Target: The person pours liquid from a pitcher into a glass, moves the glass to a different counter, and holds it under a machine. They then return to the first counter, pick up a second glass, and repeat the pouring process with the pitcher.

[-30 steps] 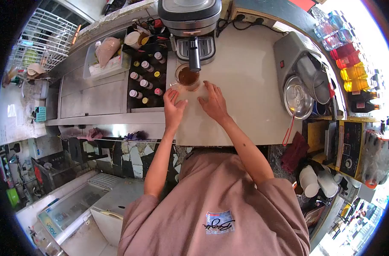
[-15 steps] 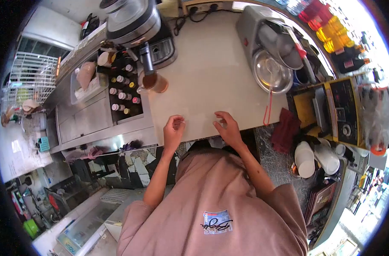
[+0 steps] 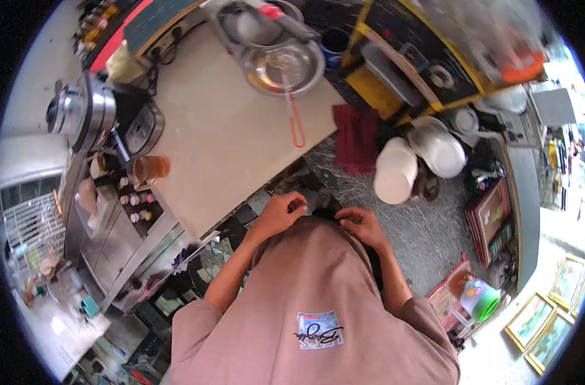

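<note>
My left hand [image 3: 281, 213] is in front of my body, its fingers loosely curled with nothing visible in them. Level with it, my right hand [image 3: 364, 227] has thumb and fingers apart and holds nothing I can see. Both hover near my shirt, below the corner between the pale worktop [image 3: 206, 138] and the grey marbled counter [image 3: 421, 228]. A dark red cloth [image 3: 355, 140] and a stack of white containers [image 3: 395, 172] lie beyond my right hand. On the worktop sits a metal bowl [image 3: 257, 76] with a red-handled utensil [image 3: 296, 128] resting in it.
To the left stand a coffee machine [image 3: 92, 112] and a glass mug of brown liquid [image 3: 152, 168], with bottles [image 3: 137, 208] beside it. A yellow-and-black appliance [image 3: 427, 70] is at the upper right. Folders [image 3: 495, 218] and a green-rimmed cup [image 3: 479, 298] are on the right.
My view and body have turned right, away from the coffee machine and toward the marbled counter. My hands have left the worktop edge and come closer together.
</note>
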Action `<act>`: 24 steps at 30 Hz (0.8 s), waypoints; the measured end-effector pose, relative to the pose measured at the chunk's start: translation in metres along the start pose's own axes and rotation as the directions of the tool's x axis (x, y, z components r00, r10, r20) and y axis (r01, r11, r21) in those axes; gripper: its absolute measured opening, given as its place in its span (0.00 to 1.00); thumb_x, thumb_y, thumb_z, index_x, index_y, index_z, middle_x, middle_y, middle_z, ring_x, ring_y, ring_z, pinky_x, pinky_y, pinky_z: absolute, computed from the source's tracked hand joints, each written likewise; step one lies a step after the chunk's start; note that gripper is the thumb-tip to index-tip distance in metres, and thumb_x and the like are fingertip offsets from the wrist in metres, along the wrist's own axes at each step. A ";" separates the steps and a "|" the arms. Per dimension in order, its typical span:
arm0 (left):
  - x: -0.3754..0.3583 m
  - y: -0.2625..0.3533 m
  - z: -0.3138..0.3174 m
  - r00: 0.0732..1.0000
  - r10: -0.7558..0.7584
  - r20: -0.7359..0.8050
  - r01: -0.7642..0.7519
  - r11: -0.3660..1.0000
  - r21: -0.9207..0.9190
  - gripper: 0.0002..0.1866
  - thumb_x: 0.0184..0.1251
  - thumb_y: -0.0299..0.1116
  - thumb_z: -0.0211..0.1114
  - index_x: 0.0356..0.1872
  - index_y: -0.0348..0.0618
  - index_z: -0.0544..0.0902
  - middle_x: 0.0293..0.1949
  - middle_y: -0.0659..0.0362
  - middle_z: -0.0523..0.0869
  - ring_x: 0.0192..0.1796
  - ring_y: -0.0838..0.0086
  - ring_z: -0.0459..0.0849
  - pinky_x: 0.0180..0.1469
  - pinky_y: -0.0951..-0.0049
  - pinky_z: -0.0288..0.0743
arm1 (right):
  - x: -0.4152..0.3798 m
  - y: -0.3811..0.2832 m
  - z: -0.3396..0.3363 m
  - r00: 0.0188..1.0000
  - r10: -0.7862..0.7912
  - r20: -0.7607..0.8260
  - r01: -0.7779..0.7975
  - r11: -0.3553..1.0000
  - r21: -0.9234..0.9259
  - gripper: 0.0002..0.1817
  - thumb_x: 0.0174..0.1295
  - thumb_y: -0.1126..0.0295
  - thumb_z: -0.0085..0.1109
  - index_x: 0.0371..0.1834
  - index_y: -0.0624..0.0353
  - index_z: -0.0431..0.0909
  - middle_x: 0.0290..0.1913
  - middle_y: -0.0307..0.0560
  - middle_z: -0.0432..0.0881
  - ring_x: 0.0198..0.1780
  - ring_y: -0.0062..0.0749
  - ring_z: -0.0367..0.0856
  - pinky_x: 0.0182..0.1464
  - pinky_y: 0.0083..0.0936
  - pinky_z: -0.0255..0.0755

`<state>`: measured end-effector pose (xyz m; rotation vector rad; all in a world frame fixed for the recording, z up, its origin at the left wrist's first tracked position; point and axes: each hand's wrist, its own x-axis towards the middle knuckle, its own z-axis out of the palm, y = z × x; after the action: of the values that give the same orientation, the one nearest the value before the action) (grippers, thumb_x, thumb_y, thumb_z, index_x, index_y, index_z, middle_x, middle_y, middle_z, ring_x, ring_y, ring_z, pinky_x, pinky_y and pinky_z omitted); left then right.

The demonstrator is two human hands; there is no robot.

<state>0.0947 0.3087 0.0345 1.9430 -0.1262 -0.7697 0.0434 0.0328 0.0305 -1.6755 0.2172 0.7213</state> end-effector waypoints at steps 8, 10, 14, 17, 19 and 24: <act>0.049 0.071 0.097 0.900 0.319 0.297 -0.377 0.912 0.161 0.16 0.68 0.38 0.68 0.50 0.41 0.81 0.46 0.53 0.87 0.49 0.60 0.87 0.54 0.60 0.79 | -0.051 0.080 -0.141 0.898 0.125 -0.422 -0.288 0.892 -0.348 0.06 0.51 0.77 0.56 0.28 0.65 0.83 0.28 0.53 0.86 0.33 0.45 0.86 0.38 0.41 0.76; 0.058 0.101 0.124 0.920 0.227 0.320 -0.289 0.944 0.161 0.21 0.68 0.40 0.68 0.57 0.41 0.77 0.56 0.49 0.82 0.57 0.57 0.83 0.58 0.58 0.77 | -0.052 0.070 -0.156 0.828 0.064 -0.557 -0.359 0.823 -0.440 0.10 0.51 0.75 0.61 0.38 0.64 0.83 0.37 0.57 0.87 0.38 0.52 0.86 0.42 0.44 0.75; 0.087 0.106 0.184 0.875 0.481 0.057 -0.480 0.877 -0.019 0.28 0.66 0.41 0.70 0.60 0.36 0.73 0.65 0.38 0.71 0.68 0.44 0.71 0.69 0.54 0.66 | -0.047 0.038 -0.160 0.716 -0.338 -0.611 0.087 0.911 -0.402 0.40 0.48 0.68 0.76 0.67 0.59 0.69 0.63 0.54 0.79 0.61 0.47 0.80 0.61 0.40 0.74; 0.103 0.109 0.200 0.881 0.472 0.034 -0.473 0.881 0.024 0.24 0.68 0.41 0.69 0.59 0.38 0.75 0.66 0.43 0.73 0.69 0.52 0.73 0.62 0.58 0.76 | -0.033 0.029 -0.161 0.791 -0.351 -0.500 0.272 0.935 -0.226 0.41 0.47 0.68 0.78 0.67 0.60 0.70 0.63 0.54 0.78 0.66 0.46 0.77 0.65 0.39 0.72; 0.105 0.121 0.198 0.881 0.470 0.063 -0.470 0.883 -0.012 0.20 0.69 0.42 0.69 0.52 0.36 0.79 0.65 0.43 0.73 0.71 0.52 0.72 0.62 0.59 0.77 | -0.026 0.033 -0.159 0.777 -0.361 -0.517 0.275 0.932 -0.237 0.40 0.47 0.67 0.78 0.66 0.60 0.71 0.62 0.54 0.79 0.65 0.46 0.78 0.64 0.39 0.73; 0.099 0.127 0.199 0.918 0.396 0.036 -0.384 0.906 -0.176 0.15 0.70 0.39 0.68 0.42 0.34 0.81 0.63 0.40 0.75 0.65 0.54 0.79 0.56 0.62 0.82 | -0.029 0.032 -0.154 0.763 -0.366 -0.533 0.245 0.926 -0.286 0.38 0.47 0.65 0.79 0.63 0.60 0.73 0.57 0.54 0.83 0.60 0.49 0.82 0.60 0.40 0.75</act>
<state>0.0907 0.0528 0.0367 1.6598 -0.4669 -0.5607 0.0564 -0.1261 0.0312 -2.0343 0.2930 -0.0442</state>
